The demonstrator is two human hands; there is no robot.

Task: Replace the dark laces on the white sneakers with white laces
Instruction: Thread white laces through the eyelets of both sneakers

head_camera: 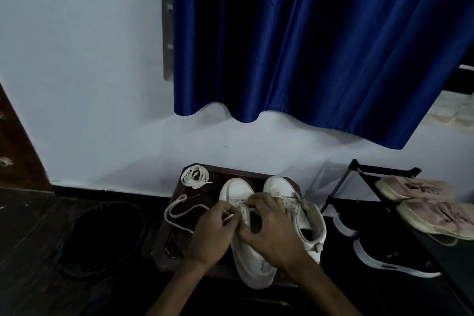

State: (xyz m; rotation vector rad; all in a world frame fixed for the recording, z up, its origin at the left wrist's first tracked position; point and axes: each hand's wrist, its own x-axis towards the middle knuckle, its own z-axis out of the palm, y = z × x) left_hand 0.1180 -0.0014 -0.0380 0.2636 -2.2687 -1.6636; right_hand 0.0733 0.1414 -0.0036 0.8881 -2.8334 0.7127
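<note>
Left hand (pixel 213 232) beside right hand (pixel 272 228), fingers (pixel 257 203) curled.

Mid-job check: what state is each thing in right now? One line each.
left hand: pinches the tip of the loose white lace.
right hand: grips the left sneaker at its eyelets.
left sneaker: on the stool, partly laced, it seems.
right sneaker: upright beside it, visible eyelets look empty.
loose white lace: loop lying at the stool's left edge.
coiled white lace: bundled, untouched, back-left of stool.
curtain: hanging, drawn across.
</note>
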